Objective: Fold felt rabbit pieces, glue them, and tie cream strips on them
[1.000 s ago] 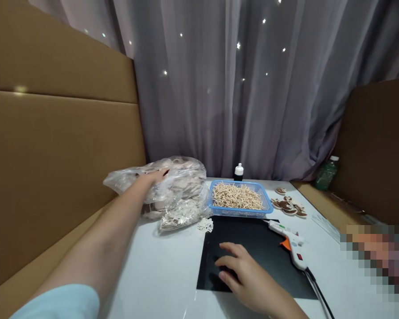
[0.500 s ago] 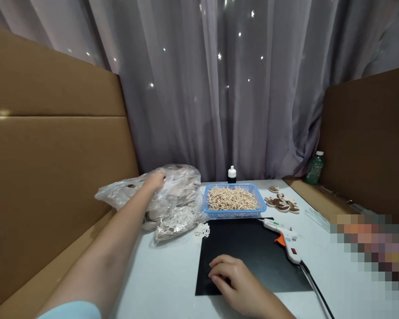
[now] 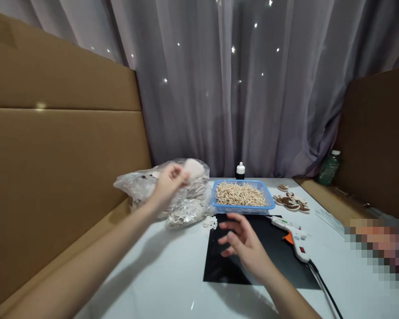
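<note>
Pinched in my left hand [image 3: 169, 184] is a pale, rounded flat piece [image 3: 194, 168], blurred a little by motion. The hand is raised in front of a clear plastic bag [image 3: 138, 185] full of light pieces. A smaller clear bag [image 3: 185, 214] of whitish bits lies at its front, beside a few loose white cut-out pieces [image 3: 210, 222]. Over the black mat [image 3: 269, 268] hovers my right hand [image 3: 244, 243], its fingers spread and holding nothing. A white glue gun [image 3: 298, 243] with an orange trigger rests on the mat's right side.
Behind the mat stands a blue basket [image 3: 242, 209] of short wooden sticks, with a white-capped bottle [image 3: 240, 170] at its back. Brown and white flat shapes [image 3: 291, 203] lie to the right. A green bottle [image 3: 329, 169] and cardboard walls [image 3: 66, 155] flank the table.
My left hand has drawn back from the big bag with the pale piece in it. My right hand has lifted off the mat and spread its fingers. The view has shifted slightly left.
</note>
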Demonstrator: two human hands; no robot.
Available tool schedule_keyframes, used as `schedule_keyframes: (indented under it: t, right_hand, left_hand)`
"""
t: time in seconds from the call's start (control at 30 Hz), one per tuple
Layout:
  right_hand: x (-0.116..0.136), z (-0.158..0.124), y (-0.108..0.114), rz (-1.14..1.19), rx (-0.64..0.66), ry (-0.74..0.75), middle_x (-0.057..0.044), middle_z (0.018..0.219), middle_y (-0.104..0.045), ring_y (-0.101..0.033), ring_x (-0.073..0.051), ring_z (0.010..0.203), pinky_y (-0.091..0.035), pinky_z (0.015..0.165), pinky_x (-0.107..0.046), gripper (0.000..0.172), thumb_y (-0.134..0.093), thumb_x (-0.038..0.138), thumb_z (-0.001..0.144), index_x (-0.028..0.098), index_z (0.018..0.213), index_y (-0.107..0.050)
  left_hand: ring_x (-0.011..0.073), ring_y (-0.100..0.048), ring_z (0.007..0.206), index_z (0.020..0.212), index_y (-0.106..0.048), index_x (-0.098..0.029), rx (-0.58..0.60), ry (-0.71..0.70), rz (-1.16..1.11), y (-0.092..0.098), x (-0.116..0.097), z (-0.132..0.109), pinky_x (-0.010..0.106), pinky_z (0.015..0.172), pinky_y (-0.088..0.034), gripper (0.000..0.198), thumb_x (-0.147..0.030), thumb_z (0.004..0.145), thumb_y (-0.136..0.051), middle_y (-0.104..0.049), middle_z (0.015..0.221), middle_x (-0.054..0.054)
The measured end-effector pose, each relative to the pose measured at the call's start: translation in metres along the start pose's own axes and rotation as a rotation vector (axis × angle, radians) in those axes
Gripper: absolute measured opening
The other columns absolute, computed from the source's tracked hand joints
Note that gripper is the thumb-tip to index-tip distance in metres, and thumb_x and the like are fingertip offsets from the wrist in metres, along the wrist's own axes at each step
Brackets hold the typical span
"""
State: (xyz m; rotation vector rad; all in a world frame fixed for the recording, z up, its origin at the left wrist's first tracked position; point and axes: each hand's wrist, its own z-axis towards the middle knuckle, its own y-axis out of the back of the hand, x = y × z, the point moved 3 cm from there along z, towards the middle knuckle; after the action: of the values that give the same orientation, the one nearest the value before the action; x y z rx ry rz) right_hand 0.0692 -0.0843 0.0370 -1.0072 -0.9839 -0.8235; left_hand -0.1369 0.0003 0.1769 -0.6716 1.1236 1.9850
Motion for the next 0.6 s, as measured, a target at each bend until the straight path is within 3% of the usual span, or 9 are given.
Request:
schedule_keyframes:
  t: [0.07, 0.13, 0.23, 0.33, 0.4, 0.5, 0.6]
  right_hand:
    - [0.013, 0.01, -0.001, 0.016, -0.045, 0.086, -0.009, 0.126, -0.045, -0.06, -0.018, 0.09, -0.054, 0.065, -0.032, 0.058, -0.058, 0.039, 0.08, 0.034, 0.131, -0.032]
    - [0.023, 0.016, 0.002, -0.071, -0.067, 0.164, -0.008, 0.124, -0.048, -0.057, -0.02, 0.098, -0.052, 0.072, -0.031, 0.049, -0.062, 0.037, 0.078, 0.029, 0.123, -0.046]
    - [0.024, 0.018, 0.012, 0.049, -0.107, 0.108, -0.006, 0.097, -0.062, -0.06, -0.019, 0.088, -0.05, 0.072, -0.029, 0.03, -0.066, 0.038, 0.075, 0.02, 0.098, -0.06]
    - [0.018, 0.012, 0.021, 0.397, -0.184, 0.011, 0.0, 0.08, -0.063, -0.06, -0.012, 0.069, -0.048, 0.063, -0.023, 0.033, -0.071, 0.037, 0.07, 0.021, 0.092, -0.053]
    - [0.016, 0.006, 0.022, 0.523, -0.199, -0.016, 0.003, 0.075, -0.06, -0.057, -0.008, 0.062, -0.045, 0.057, -0.018, 0.032, -0.074, 0.035, 0.068, 0.021, 0.085, -0.05]
    - [0.011, -0.003, 0.019, 0.558, -0.227, -0.046, 0.004, 0.073, -0.056, -0.053, -0.007, 0.06, -0.042, 0.055, -0.016, 0.03, -0.073, 0.036, 0.07, 0.02, 0.077, -0.048]
    - [-0.002, -0.01, 0.017, 0.428, -0.296, -0.07, 0.003, 0.071, -0.052, -0.049, -0.008, 0.059, -0.04, 0.054, -0.018, 0.03, -0.068, 0.041, 0.073, 0.019, 0.077, -0.048]
  left_hand:
    - [0.0099, -0.052, 0.053, 0.079, -0.048, -0.018, 0.236, 0.078, -0.274, -0.043, -0.007, -0.048, 0.02, 0.047, -0.047, 0.025, -0.041, 0.075, -0.058, -0.051, 0.063, -0.004]
    - [0.0096, -0.049, 0.049, 0.079, -0.048, -0.019, 0.404, 0.153, -0.385, -0.075, -0.011, -0.084, 0.019, 0.04, -0.042, 0.028, -0.043, 0.072, -0.061, -0.049, 0.06, -0.005]
    - [0.0125, -0.052, 0.06, 0.086, -0.052, -0.019, 0.465, 0.098, -0.511, -0.099, -0.008, -0.104, 0.021, 0.048, -0.045, 0.035, -0.049, 0.072, -0.06, -0.051, 0.069, -0.001]
    - [0.0179, -0.054, 0.082, 0.094, -0.059, -0.018, 0.468, -0.116, -0.488, -0.115, -0.001, -0.105, 0.028, 0.072, -0.047, 0.041, -0.045, 0.065, -0.07, -0.053, 0.088, 0.005]
    - [0.0204, -0.052, 0.094, 0.092, -0.06, -0.02, 0.404, -0.173, -0.529, -0.125, 0.006, -0.108, 0.03, 0.082, -0.045, 0.035, -0.04, 0.066, -0.071, -0.052, 0.098, 0.007]
    - [0.0237, -0.049, 0.11, 0.098, -0.054, -0.023, 0.401, -0.145, -0.737, -0.141, 0.012, -0.123, 0.033, 0.093, -0.041, 0.036, -0.037, 0.068, -0.07, -0.05, 0.116, 0.009]
    - [0.0225, -0.057, 0.099, 0.096, -0.05, -0.024, 0.433, -0.05, -0.762, -0.149, 0.018, -0.141, 0.033, 0.085, -0.046, 0.035, -0.037, 0.07, -0.068, -0.058, 0.107, 0.008]
